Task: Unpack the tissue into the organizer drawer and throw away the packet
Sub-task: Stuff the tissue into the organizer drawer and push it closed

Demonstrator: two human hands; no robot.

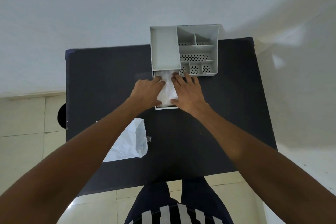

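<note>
A: Nearest, the empty packet (130, 142) lay flat on the desk (200, 123), under the outstretched left forearm.

B: Further out, left hand (147, 92) and right hand (189, 94), fingers spread, pressed the tissue (167, 91) into the organizer (183, 49)'s pulled-out drawer (166, 108).
</note>
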